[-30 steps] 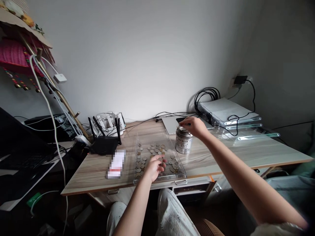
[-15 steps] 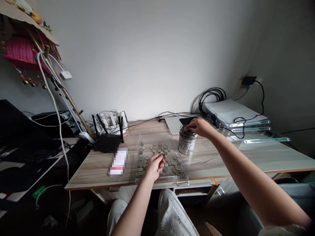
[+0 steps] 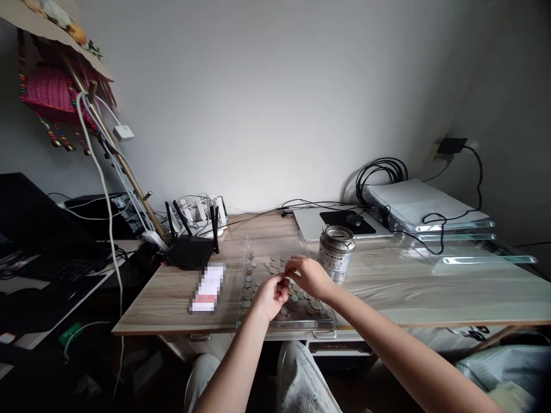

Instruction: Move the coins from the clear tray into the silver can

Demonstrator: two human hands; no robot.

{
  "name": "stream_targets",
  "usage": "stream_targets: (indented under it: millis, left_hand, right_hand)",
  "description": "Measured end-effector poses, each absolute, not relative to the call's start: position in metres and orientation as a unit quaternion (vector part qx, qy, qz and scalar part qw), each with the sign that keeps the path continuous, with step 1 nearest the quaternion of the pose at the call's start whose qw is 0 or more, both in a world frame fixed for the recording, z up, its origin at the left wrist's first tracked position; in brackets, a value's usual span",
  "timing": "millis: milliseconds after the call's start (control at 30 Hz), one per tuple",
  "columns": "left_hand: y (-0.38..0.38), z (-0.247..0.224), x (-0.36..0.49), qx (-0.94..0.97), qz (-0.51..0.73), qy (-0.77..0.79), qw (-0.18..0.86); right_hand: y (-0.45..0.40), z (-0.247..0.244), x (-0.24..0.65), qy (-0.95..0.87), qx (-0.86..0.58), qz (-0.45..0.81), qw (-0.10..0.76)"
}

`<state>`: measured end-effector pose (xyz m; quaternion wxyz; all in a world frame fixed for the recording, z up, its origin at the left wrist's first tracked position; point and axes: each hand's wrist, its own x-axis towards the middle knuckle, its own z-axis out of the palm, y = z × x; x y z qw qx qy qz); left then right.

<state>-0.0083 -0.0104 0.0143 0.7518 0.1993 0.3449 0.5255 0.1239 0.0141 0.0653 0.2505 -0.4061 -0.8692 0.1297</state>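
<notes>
The wooden bench (image 3: 387, 287) fills the view, wall behind it, black router (image 3: 189, 252) at the left and a closed laptop (image 3: 310, 221) with a mouse on its pad at the back. The big shift: the right hand (image 3: 307, 276) has come away from the slotted tin can (image 3: 336, 252), where it hovered a second ago, and now sits over the clear plastic tray (image 3: 258, 246), meeting the left hand (image 3: 270, 295) above the coins (image 3: 252, 281). That reads as one drop finished and another pick beginning. The can stands upright and alone just right of the tray, silver with a printed label, slot on top. Both hands are curled, fingertips pinched together and touching; whether a coin sits between them is too small to tell. The coins lie scattered flat across the tray floor, mixed silver and brass tones, at the bench's near edge.
</notes>
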Motion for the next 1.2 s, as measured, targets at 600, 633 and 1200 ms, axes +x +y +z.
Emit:
stream_targets:
  millis: [600,633,1200]
  left_hand:
    - [-0.023,0.01,-0.005,0.227,0.573,0.405,0.675]
    - [-0.022,0.009,-0.006,0.233,0.572,0.406,0.674]
    - [-0.02,0.007,-0.007,0.196,0.607,0.401,0.657]
  right_hand:
    - [0.096,0.119,0.244,-0.818,-0.502,0.125,0.254]
    - [0.095,0.118,0.243,-0.825,-0.487,0.117,0.262]
    - [0.093,0.105,0.198,-0.801,-0.527,-0.036,0.284]
